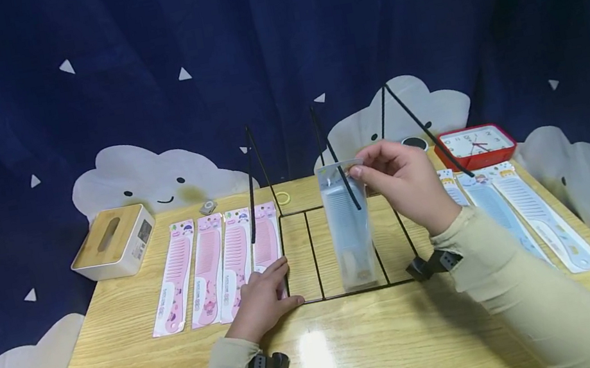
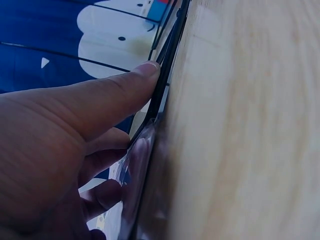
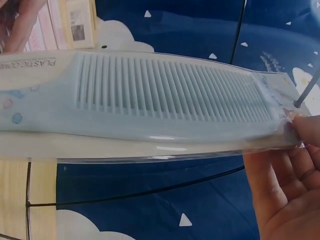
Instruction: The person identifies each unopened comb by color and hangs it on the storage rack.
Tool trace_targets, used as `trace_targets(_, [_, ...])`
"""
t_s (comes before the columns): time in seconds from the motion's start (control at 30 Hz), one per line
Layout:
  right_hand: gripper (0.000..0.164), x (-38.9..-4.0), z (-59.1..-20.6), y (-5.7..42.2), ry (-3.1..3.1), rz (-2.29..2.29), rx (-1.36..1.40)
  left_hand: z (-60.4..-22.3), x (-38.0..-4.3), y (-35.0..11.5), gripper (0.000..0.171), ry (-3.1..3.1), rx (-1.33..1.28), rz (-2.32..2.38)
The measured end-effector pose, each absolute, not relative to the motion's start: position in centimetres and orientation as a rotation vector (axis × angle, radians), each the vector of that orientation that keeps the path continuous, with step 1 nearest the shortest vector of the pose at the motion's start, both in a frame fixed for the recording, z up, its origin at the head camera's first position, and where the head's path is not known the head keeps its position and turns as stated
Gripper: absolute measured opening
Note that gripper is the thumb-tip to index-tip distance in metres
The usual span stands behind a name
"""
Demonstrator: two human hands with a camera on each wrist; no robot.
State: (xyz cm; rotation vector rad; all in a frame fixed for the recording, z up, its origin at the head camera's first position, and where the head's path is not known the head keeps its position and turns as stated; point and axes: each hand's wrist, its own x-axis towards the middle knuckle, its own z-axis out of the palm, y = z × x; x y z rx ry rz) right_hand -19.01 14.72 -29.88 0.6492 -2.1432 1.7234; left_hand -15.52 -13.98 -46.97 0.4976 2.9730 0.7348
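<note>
My right hand point(image 1: 401, 182) pinches the top corner of a clear package holding a light-blue plastic comb point(image 3: 175, 95). The package hangs upright over the middle of a black wire rack point(image 1: 315, 259). One slanting prong point(image 1: 346, 185) of the rack crosses in front of the package's upper part; whether it passes through the package's hole I cannot tell. At the rack's front left corner rests my left hand point(image 1: 262, 300). Its thumb point(image 2: 145, 70) touches the front bar, and the other fingers lie by the left side, close to a packaged pink comb point(image 1: 265, 241).
More packaged pink combs point(image 1: 206, 270) lie left of the rack, and packaged blue combs point(image 1: 540, 214) lie on the right. A tissue box point(image 1: 133, 253) stands at the back left. A red clock point(image 1: 476, 147) and a yellow ring point(image 1: 283, 197) sit toward the table's rear.
</note>
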Motion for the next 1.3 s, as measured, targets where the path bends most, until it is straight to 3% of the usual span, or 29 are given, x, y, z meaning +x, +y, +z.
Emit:
trace_targets(0.27, [0.016, -21.8, -29.3, 14.5, -2.247, 1.644, 0.566, -46.8, -15.4, -14.1, 0.077, 2.964, 0.487, 0.763])
trace_targets(0.93, [0.018, -29.1, -28.1, 13.0, -2.305, 1.684, 0.383, -46.8, -15.4, -14.0, 0.078, 2.959, 0.508, 0.772])
trace_targets(1.3, [0.018, -29.9, -27.8, 12.6, -2.285, 1.764, 0.313, -46.8, -15.4, -14.1, 0.079, 2.968, 0.512, 0.772])
